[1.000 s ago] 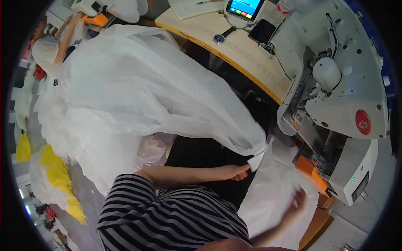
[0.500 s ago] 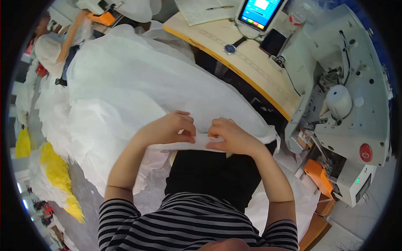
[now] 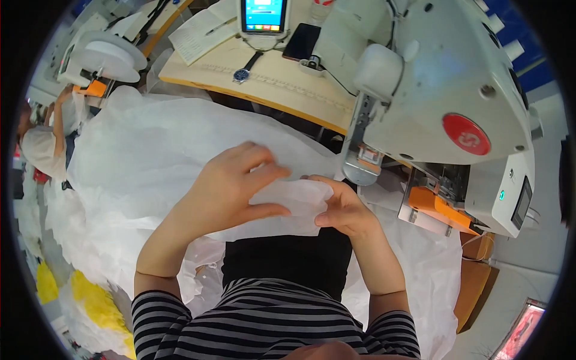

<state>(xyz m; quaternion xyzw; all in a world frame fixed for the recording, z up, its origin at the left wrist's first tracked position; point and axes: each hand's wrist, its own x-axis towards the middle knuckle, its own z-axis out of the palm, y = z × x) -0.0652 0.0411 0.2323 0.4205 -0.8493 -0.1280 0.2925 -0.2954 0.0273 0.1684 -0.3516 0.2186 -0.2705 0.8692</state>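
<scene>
A large sheet of thin white fabric [image 3: 150,132] spreads across my lap and away to the far left. My right hand [image 3: 347,209] pinches a raised edge of it between thumb and fingers, just above my black trousers. Beside it, my left hand [image 3: 234,189] is held over the fabric with thumb and fingers apart, holding nothing; its fingertips are slightly blurred. Between the two hands a loose flap of the cloth stands up. Part of the right fingers lies behind the fabric.
A white sewing machine [image 3: 414,84] with an orange part [image 3: 441,210] stands close on the right. Beyond the fabric, a wooden table [image 3: 282,99] carries a watch [image 3: 242,75], phone [image 3: 302,42], lit screen [image 3: 264,15] and notebook [image 3: 198,39]. Another person [image 3: 45,147] is at far left.
The view has swung right, bringing the sewing machine nearer the middle. My left hand has let go of the fabric edge and opened. The right hand still grips the cloth, now raised into a flap.
</scene>
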